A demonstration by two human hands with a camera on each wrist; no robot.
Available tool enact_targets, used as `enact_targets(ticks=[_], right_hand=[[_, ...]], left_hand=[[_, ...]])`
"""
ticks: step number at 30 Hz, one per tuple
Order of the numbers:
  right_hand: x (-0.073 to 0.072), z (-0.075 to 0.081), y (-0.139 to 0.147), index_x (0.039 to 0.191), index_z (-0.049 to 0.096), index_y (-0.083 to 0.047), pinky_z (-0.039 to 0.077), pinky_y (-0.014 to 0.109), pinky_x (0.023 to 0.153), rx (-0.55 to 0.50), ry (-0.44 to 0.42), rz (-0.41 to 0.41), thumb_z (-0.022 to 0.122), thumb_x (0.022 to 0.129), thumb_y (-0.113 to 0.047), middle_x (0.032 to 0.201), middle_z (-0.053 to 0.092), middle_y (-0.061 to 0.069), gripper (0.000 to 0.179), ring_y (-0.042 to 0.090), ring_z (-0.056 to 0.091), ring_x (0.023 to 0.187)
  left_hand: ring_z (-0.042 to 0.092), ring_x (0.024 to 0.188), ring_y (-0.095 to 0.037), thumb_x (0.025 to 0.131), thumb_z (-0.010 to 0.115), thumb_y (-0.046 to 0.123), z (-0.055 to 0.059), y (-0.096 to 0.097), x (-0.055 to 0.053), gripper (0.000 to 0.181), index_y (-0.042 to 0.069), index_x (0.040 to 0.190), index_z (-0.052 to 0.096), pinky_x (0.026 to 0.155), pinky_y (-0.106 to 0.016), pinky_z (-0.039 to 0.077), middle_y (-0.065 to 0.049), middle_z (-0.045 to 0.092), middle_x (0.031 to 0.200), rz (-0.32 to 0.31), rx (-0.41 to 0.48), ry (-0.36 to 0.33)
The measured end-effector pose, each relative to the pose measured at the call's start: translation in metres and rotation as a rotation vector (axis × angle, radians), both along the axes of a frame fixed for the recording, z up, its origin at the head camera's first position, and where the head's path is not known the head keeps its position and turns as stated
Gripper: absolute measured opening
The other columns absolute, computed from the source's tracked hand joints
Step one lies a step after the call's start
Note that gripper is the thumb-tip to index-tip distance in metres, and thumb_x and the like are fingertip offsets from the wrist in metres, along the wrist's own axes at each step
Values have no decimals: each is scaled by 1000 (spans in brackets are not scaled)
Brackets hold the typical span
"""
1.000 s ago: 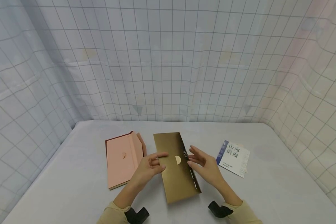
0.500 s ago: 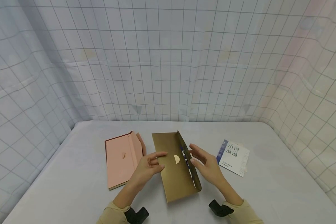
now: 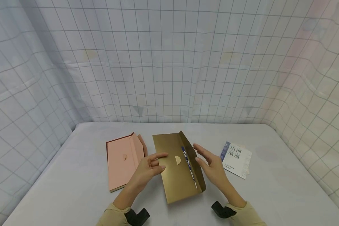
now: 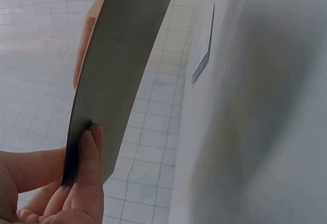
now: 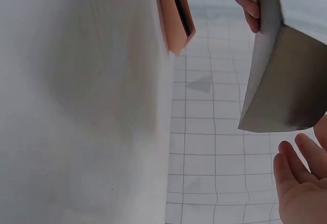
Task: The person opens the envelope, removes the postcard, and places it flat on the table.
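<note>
A gold envelope [image 3: 168, 179] with a pale half-round mark is held above the table. My left hand [image 3: 145, 173] pinches its left edge, thumb on the front and fingers behind, as the left wrist view of the envelope [image 4: 115, 65] shows. The flap [image 3: 197, 168] along the right side stands raised. A dark blue printed strip with white letters [image 3: 187, 160] shows along the fold. My right hand [image 3: 213, 169] is beside the flap's outer edge, fingers loosely bent and not gripping. In the right wrist view, its thumb is by the flap [image 5: 299, 83], its other fingers apart from it.
A pink notebook-like folder [image 3: 120, 166] lies on the table at left, its flap side partly behind my left hand. At right lie white and blue printed cards [image 3: 238, 160], stacked slightly askew. Grid-patterned curtains [image 3: 169, 78] surround the white table [image 3: 59, 175].
The envelope's flap has swung outward to the right, uncovering more of the blue strip. My right hand has shifted slightly right. The left hand keeps its pinch on the envelope.
</note>
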State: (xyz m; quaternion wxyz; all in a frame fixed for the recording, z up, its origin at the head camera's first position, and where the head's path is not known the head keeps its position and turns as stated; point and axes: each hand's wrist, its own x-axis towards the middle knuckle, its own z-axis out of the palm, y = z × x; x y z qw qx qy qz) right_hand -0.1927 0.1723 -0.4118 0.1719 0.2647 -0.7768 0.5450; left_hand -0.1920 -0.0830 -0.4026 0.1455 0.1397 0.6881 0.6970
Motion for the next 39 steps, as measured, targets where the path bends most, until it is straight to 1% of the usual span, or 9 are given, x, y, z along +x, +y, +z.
enact_targets(ticks=[4, 14, 17, 22, 27, 30, 33, 37, 39], right_hand=[[-1, 0, 1, 133, 50, 0, 35, 9, 103, -5, 63, -9, 56, 90, 1, 135, 53, 21, 44, -3, 45, 128], [-7, -1, 6, 129, 56, -3, 33, 9, 102, 108, 216, -122, 60, 85, 7, 132, 55, 20, 45, 5, 46, 129], [-8, -1, 7, 128, 57, -4, 34, 8, 101, 149, 249, -142, 60, 83, 10, 130, 56, 20, 48, 14, 50, 127], [-10, -3, 9, 127, 58, -6, 36, 7, 99, 202, 294, -146, 59, 79, 18, 129, 57, 22, 54, 24, 53, 124], [-10, -4, 10, 126, 58, -4, 35, 8, 101, 254, 338, -143, 57, 83, 15, 128, 57, 24, 48, 30, 55, 120], [-11, -4, 10, 126, 59, -3, 36, 10, 101, 285, 337, -144, 55, 85, 12, 127, 58, 24, 44, 34, 56, 117], [-10, -5, 10, 125, 59, -1, 43, 20, 99, 327, 326, -136, 55, 85, 13, 126, 59, 23, 43, 36, 57, 115], [-9, -5, 9, 126, 57, 1, 50, 35, 91, 375, 271, -125, 56, 85, 12, 125, 61, 19, 42, 32, 60, 114], [-8, -4, 8, 127, 57, 1, 51, 38, 89, 380, 227, -124, 56, 85, 11, 125, 61, 18, 43, 30, 60, 114]], left_hand=[[65, 99, -7, 86, 58, -4, 1, 0, 0, 52, -4, 136, 44, 80, -19, 51, -30, 54, 127, 4, 12, -14], [64, 100, -6, 86, 58, -3, 0, -2, -1, 53, -3, 137, 42, 81, -19, 52, -30, 52, 130, 10, 36, -25], [64, 96, -3, 87, 58, -3, -1, -3, -1, 53, -3, 137, 42, 79, -18, 51, -29, 54, 128, 11, 34, -25], [64, 94, -3, 87, 59, -1, 0, -4, -2, 53, -3, 137, 42, 78, -19, 51, -29, 56, 125, 7, 32, -22], [64, 97, -4, 88, 58, -1, 1, -5, -2, 53, -3, 138, 41, 80, -19, 52, -30, 53, 129, -6, 41, -20], [64, 97, -4, 88, 58, -1, 2, -5, -2, 53, -3, 138, 41, 80, -19, 51, -30, 52, 130, -7, 42, -16], [64, 95, -4, 87, 59, 0, 2, -4, -1, 53, -3, 137, 42, 79, -19, 51, -30, 54, 127, -4, 34, -12], [64, 92, -2, 87, 60, 0, 2, -4, -1, 52, -3, 137, 43, 77, -19, 51, -29, 57, 124, -2, 28, -5], [64, 90, -2, 87, 60, 0, 2, -4, -1, 52, -3, 136, 43, 76, -19, 51, -28, 59, 122, -2, 28, 0]])
